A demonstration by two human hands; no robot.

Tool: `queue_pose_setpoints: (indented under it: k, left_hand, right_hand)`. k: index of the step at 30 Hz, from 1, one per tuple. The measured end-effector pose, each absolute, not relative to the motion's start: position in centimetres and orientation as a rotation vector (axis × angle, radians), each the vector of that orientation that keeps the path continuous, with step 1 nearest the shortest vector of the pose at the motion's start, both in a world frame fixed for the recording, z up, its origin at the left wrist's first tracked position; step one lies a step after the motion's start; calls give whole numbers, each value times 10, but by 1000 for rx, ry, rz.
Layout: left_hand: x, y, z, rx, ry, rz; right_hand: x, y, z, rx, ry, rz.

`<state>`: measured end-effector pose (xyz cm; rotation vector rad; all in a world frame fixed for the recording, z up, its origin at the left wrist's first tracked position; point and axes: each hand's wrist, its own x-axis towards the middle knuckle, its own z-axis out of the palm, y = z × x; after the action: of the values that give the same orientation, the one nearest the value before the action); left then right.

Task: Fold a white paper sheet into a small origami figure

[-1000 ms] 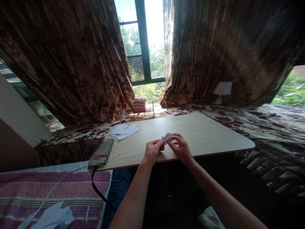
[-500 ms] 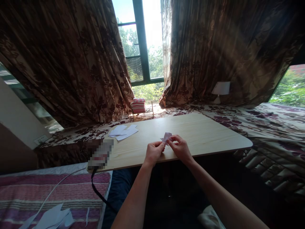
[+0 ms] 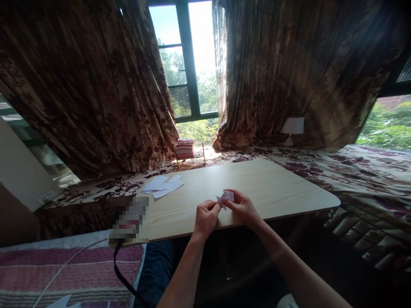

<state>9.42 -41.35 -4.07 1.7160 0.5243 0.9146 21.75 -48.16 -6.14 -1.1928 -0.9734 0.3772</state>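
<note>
Between my two hands is a small piece of folded white paper, held just above the near edge of the pale wooden table. My left hand pinches its left side between thumb and fingers. On the other side, my right hand grips the paper, thumb in front and fingers behind. Pointed corners stick out around the fingertips; the exact folds are too small to make out. Several flat white paper pieces lie overlapping on the table's far left part.
A blurred-out object with a black strap sits at the table's left corner. Beyond the table stand a stack of striped cloths and a white lamp. At lower left, more paper lies on a striped bedcover.
The view has tilted slightly upward. My right fingers have shifted on the folded paper, and its upper part now leans further right. Both hands keep their hold.
</note>
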Motion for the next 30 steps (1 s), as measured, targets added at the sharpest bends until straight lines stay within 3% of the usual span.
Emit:
queue_pose_setpoints:
  k: [30]
  left_hand:
    - [93,-414,-36,1651,499,918]
  right_hand:
    - [218,-488,-57,-1253,-1084,324]
